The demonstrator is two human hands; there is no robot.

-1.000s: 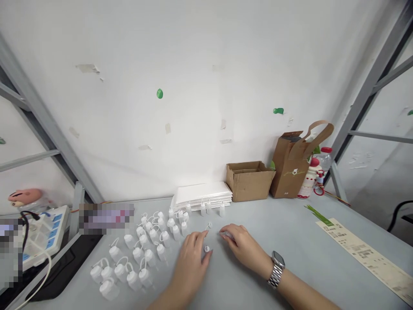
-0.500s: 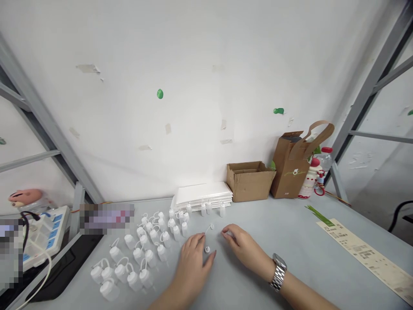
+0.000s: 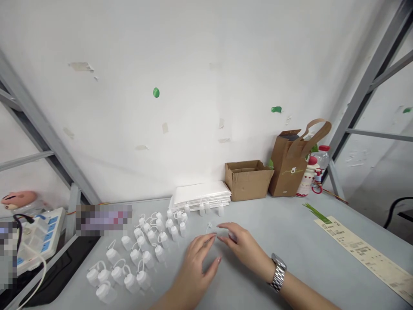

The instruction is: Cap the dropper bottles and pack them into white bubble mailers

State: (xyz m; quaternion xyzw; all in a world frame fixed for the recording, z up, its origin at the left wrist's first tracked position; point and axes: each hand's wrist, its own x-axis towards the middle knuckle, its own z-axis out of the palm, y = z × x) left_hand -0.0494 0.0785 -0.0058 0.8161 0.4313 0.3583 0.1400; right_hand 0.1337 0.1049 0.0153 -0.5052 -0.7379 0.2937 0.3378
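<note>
At lower centre, the left hand (image 3: 198,265), thumb and fingers parted, and right hand (image 3: 240,242), hold unclear, lie near a white cap (image 3: 210,225), while bottles (image 3: 147,259) stand lower left, presumably leaving working room.

White bottles (image 3: 143,280) on a grey desk (image 3: 284,237)
Along its back edge: brown box (image 3: 249,186), brown bag (image 3: 284,178), white tumbler (image 3: 304,182) dotted red.

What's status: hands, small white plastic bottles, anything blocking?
Left hand open, thumb apart. Right hand curled, grip unclear. White bottles mostly clustered left of both hands. Open brown cardboard box behind, not blocking.
</note>
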